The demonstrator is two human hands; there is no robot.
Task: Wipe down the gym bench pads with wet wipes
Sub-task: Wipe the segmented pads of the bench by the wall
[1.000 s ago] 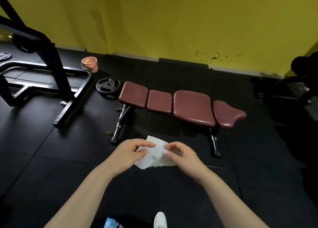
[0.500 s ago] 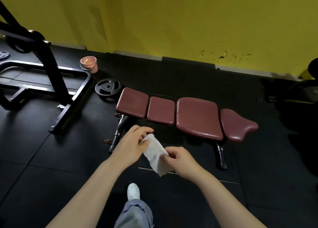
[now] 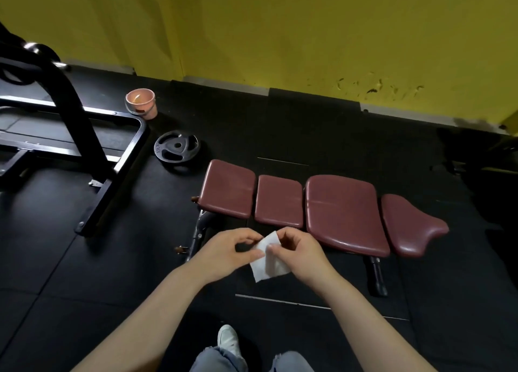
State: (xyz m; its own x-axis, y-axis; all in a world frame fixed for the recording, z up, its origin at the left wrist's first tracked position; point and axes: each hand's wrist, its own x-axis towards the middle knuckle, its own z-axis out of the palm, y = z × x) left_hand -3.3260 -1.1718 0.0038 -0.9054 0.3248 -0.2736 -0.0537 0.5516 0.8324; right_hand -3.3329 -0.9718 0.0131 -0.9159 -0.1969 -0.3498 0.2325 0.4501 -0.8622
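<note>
White wet wipe (image 3: 269,261) pinched by left hand (image 3: 227,252) and right hand (image 3: 301,252); fold into flat pad; start at end bench pad (image 3: 229,188).

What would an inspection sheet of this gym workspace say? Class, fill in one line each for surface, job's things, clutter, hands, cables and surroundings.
Surface: black rubber floor tiles, with pale seam lines showing near the bench.
Job's things: maroon bench with four pads in a row; white wet wipe held in the air in front of it, not touching a pad.
Clutter: black weight plate flat on the floor; pink bucket near the wall.
Hands: left hand and right hand both pinch the wipe.
Cables: nothing seen.
Surroundings: yellow wall with chipped paint; black rack frame at left; a white shoe below.
</note>
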